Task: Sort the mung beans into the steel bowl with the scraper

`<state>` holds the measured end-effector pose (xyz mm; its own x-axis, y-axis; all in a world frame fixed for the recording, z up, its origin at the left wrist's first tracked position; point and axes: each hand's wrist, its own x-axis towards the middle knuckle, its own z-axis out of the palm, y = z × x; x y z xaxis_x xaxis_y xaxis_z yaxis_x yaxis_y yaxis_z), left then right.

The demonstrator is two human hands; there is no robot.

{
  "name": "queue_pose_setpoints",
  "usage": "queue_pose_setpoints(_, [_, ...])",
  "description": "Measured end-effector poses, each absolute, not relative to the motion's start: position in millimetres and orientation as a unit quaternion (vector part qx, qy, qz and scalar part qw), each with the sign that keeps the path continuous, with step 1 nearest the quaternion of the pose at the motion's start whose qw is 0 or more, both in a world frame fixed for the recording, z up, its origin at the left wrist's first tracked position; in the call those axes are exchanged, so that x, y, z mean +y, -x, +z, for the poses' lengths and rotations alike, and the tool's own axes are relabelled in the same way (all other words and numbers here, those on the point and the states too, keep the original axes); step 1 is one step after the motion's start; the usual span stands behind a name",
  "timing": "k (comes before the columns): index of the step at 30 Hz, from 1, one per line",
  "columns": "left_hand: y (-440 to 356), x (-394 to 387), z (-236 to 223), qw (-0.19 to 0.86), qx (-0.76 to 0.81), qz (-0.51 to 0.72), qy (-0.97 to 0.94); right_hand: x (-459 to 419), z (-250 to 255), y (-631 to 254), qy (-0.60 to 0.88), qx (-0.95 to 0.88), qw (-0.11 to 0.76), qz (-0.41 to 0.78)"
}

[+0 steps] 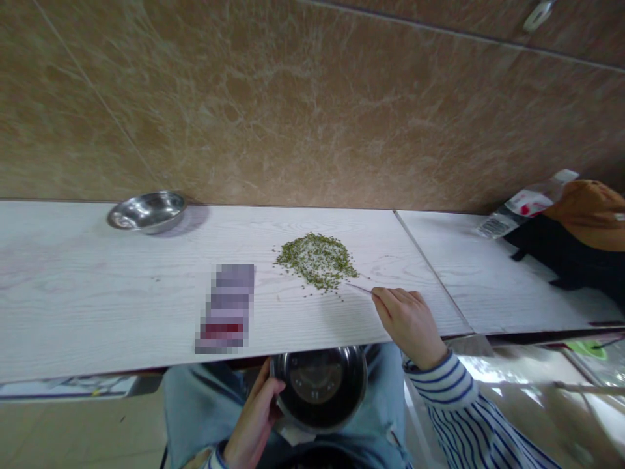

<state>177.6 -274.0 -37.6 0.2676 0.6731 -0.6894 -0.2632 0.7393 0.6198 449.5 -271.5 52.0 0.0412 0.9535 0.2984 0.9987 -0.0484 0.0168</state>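
A pile of small green beans (291, 251) mixed with white grains (317, 254) lies spread on the white tabletop (122, 293). My right hand (407, 322) is closed around a thin, pointed tool (359, 287), perhaps tweezers. Its tip reaches the pile's near right edge; whether it touches a grain is too small to tell. Below the table's front edge, my left hand (256, 417) grips the left rim of a round metal bowl (325, 426) above my lap. The bowl's inside looks dark, and the table edge cuts off its far side.
At the back left stands a shiny metal bowl (149, 213). A blurred-out flat rectangle (227, 309), maybe a phone, lies left of the pile. At the far right a plastic bottle (525, 207) leans on a brown and black bag or cloth (586, 221). The tiled wall (293, 111) borders the table's back.
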Motion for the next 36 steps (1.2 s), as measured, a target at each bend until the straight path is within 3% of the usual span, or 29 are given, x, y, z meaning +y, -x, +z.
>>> queue_pose_setpoints(36, [-172.7, -269.8, -35.7, 0.757, 0.536, 0.329, -0.179, -264.1, 51.0, -434.4, 0.703, -0.697, 0.102, -0.092])
